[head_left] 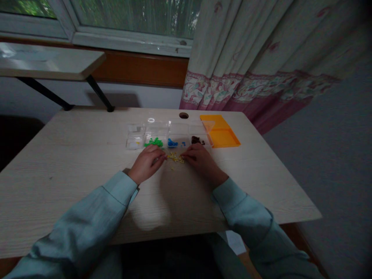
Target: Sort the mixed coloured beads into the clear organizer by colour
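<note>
A small heap of tiny yellow pieces (174, 157) lies on the table between my hands. My left hand (147, 162) has its fingers pinched together at the heap's left side. At the right side, the fingertips of my right hand (201, 161) are pressed together over the edge of the heap. Whatever either pinch holds is too small to make out. Just behind stands a clear divided box (178, 129). Its front compartments hold green pieces (154, 142), blue pieces (172, 143) and dark brown pieces (196, 140).
An orange two-part tray or open case (223, 133) lies right of the clear box, touching or overlapped by its edge. Behind it is a round hole (183, 115) in the table (87, 186). A raised shelf (52, 62) stands at back left; a curtain (232, 58) hangs behind.
</note>
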`<state>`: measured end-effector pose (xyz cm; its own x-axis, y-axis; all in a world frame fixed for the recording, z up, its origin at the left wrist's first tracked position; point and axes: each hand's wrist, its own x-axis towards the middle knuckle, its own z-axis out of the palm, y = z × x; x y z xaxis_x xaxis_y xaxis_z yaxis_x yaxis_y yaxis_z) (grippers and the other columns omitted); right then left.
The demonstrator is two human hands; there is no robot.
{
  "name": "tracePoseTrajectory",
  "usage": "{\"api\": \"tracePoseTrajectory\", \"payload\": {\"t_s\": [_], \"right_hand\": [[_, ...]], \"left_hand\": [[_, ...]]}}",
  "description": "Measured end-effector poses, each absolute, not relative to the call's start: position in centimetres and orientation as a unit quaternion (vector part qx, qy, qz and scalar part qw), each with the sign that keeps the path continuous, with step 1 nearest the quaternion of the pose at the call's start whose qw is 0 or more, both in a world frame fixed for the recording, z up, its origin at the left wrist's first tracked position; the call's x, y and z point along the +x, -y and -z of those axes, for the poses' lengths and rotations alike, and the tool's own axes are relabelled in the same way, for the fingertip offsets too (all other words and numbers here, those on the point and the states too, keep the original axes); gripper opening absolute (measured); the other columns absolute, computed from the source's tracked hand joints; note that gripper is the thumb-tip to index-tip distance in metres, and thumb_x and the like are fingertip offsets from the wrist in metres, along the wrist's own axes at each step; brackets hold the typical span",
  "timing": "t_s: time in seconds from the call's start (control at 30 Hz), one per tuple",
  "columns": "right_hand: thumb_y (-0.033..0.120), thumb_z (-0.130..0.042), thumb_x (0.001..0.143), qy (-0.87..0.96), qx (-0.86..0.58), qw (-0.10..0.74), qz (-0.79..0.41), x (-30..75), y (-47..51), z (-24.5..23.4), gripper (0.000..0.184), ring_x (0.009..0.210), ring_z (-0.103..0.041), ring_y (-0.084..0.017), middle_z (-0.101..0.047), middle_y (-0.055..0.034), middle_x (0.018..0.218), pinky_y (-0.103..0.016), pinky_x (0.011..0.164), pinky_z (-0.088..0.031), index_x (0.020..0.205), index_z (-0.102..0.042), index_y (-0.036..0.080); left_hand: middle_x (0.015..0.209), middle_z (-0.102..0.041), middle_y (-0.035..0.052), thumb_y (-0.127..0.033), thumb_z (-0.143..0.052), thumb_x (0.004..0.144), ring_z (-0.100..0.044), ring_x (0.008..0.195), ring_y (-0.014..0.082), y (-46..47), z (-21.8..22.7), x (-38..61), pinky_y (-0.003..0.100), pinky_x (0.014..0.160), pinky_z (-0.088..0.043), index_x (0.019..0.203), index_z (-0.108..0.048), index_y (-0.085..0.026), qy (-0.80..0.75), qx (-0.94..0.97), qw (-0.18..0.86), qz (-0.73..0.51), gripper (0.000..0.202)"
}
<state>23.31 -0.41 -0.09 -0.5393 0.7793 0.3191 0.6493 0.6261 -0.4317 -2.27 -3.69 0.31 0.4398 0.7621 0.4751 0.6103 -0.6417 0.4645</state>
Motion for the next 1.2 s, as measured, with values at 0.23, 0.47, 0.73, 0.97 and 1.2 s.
{"api": "tracePoseTrajectory", "payload": {"t_s": [0.23, 0.47, 0.73, 0.97, 1.2], "right_hand": [[0.022, -0.065, 0.086, 0.870, -0.414, 0.245, -0.109, 23.2, 0.5, 0.1, 0.014, 0.089, -0.056, -0.020, -0.067, -0.0066, 0.087, -0.034, 0.080, -0.044, 0.093, -0.077, 0.022], [0.022, -0.066, 0.085, 0.869, -0.414, 0.252, -0.103, 23.0, 0.6, 0.1, 0.012, 0.087, -0.057, -0.020, -0.067, -0.0068, 0.085, -0.034, 0.080, -0.045, 0.089, -0.077, 0.021], [0.024, -0.063, 0.087, 0.859, -0.419, 0.268, -0.124, 22.9, 1.0, -0.4, 0.013, 0.086, -0.058, -0.019, -0.067, -0.0070, 0.085, -0.035, 0.082, -0.045, 0.086, -0.076, 0.020], [0.024, -0.061, 0.088, 0.840, -0.428, 0.305, -0.134, 23.0, 1.0, -0.1, 0.015, 0.088, -0.059, -0.019, -0.068, -0.0067, 0.088, -0.034, 0.082, -0.047, 0.089, -0.075, 0.020], [0.028, -0.062, 0.088, 0.834, -0.424, 0.320, -0.149, 22.8, 1.1, 0.3, 0.015, 0.087, -0.060, -0.018, -0.067, -0.0061, 0.087, -0.034, 0.082, -0.048, 0.088, -0.075, 0.021]], "left_hand": [[0.080, -0.056, 0.0053, -0.026, -0.047, 0.096, -0.052, 0.081, 0.0187, 3.6, -0.2, -2.2, 0.033, 0.073, -0.043, 0.087, -0.062, -0.017, -0.413, 0.839, 0.109, -0.337, 0.020], [0.082, -0.058, 0.0056, -0.027, -0.047, 0.096, -0.054, 0.082, 0.0186, 3.7, -0.2, -2.2, 0.034, 0.073, -0.045, 0.090, -0.062, -0.017, -0.408, 0.838, 0.107, -0.346, 0.020], [0.084, -0.061, 0.0054, -0.031, -0.051, 0.093, -0.055, 0.084, 0.0198, 2.9, -0.7, -3.6, 0.037, 0.078, -0.045, 0.091, -0.066, -0.020, -0.449, 0.817, 0.059, -0.357, 0.019], [0.083, -0.055, 0.0078, -0.038, -0.053, 0.089, -0.049, 0.091, 0.0263, 2.0, -2.1, -7.7, 0.043, 0.083, -0.037, 0.081, -0.067, -0.019, -0.625, 0.683, -0.117, -0.361, 0.024], [0.084, -0.051, 0.0079, -0.036, -0.054, 0.086, -0.045, 0.091, 0.0270, 1.6, -1.7, -9.0, 0.043, 0.080, -0.034, 0.075, -0.061, -0.021, -0.656, 0.651, -0.128, -0.360, 0.020]]}}
